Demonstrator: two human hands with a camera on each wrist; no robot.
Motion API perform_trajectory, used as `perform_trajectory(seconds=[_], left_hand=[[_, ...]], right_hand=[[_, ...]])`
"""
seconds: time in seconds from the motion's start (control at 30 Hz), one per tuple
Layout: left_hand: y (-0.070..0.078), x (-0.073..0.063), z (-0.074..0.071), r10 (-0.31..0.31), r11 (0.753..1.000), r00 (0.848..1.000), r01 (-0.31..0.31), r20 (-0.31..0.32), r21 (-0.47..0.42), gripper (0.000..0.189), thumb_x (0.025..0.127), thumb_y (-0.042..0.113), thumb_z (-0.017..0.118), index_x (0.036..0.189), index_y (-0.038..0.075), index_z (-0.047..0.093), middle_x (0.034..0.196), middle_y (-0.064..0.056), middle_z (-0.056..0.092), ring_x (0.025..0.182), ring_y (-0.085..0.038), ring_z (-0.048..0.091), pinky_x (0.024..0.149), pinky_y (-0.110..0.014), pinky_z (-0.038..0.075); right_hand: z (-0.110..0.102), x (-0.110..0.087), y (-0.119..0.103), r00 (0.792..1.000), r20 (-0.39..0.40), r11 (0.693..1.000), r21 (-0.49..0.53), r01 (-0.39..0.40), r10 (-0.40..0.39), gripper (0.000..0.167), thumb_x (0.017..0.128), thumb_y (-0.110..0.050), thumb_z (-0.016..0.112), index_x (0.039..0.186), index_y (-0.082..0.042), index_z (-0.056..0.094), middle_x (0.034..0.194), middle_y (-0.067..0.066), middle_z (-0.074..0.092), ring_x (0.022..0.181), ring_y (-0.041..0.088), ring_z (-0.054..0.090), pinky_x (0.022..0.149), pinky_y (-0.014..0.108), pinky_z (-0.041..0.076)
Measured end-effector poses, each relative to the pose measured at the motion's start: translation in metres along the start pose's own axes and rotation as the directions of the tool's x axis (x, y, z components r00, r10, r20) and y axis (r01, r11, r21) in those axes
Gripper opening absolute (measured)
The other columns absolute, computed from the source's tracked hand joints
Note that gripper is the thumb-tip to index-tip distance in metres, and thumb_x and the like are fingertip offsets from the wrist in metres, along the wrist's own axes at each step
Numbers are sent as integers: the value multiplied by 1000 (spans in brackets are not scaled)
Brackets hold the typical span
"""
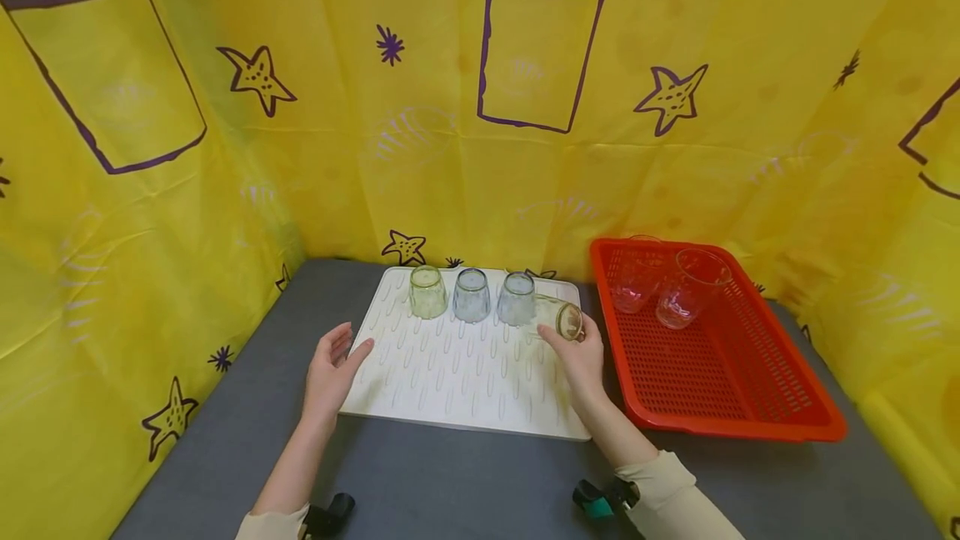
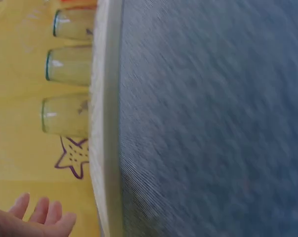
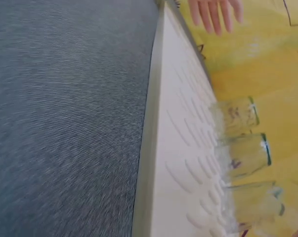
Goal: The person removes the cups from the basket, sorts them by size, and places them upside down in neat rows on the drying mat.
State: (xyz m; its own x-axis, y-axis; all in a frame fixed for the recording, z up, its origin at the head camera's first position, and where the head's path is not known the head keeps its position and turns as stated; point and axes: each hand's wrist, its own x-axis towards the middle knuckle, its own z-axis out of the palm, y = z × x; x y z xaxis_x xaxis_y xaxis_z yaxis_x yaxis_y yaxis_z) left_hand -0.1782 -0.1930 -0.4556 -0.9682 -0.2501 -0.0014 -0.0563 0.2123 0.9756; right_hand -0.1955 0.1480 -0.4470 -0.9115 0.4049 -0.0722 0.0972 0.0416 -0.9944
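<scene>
Pinching tilted glass (image 1: 557, 316): right hand (image 1: 585, 361) | left hand (image 1: 330, 369): spread, near white mat (image 1: 450, 390)

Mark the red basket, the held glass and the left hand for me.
Red basket (image 1: 738, 427), head view: front rim.
Held glass (image 1: 552, 314), head view: side wall.
Left hand (image 1: 333, 362), head view: middle of the hand.

Grey table (image 1: 450, 473): white board (image 1: 450, 382) flat on top, red basket (image 1: 697, 373) right.
</scene>
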Motion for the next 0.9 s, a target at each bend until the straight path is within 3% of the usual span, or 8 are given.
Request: perform_trajectory(seconds=[0.27, 0.67, 0.9], left_hand=[[-7, -2, -11, -56, 995, 998, 56, -1, 83, 68, 94, 26, 66, 147, 0, 32, 149, -22, 34, 138, -37, 30, 114, -49, 22], [-15, -1, -17, -110, 987, 992, 101, 67, 125, 71, 95, 25, 64, 149, -1, 26, 152, -25, 28, 138, -40, 27, 112, -53, 24], [-20, 0, -14, -126, 985, 986, 112, 109, 132, 74, 94, 26, 65, 149, -3, 25, 152, -26, 26, 139, -40, 27, 112, -51, 25]], right_hand=[[15, 20, 9, 978, -209, 997, -68, -22, 8, 76, 77, -24, 81, 139, -2, 44, 139, 17, 46, 131, 33, 39, 114, 46, 25], [27, 48, 15, 946, -314, 991, -129, 44, -83, 72, 73, -20, 84, 134, 1, 52, 132, 23, 53, 127, 37, 42, 113, 42, 26], [28, 61, 16, 944, -319, 980, -198, 22, -85, 73, 72, -20, 84, 134, -1, 51, 133, 24, 52, 127, 39, 40, 112, 43, 25]])
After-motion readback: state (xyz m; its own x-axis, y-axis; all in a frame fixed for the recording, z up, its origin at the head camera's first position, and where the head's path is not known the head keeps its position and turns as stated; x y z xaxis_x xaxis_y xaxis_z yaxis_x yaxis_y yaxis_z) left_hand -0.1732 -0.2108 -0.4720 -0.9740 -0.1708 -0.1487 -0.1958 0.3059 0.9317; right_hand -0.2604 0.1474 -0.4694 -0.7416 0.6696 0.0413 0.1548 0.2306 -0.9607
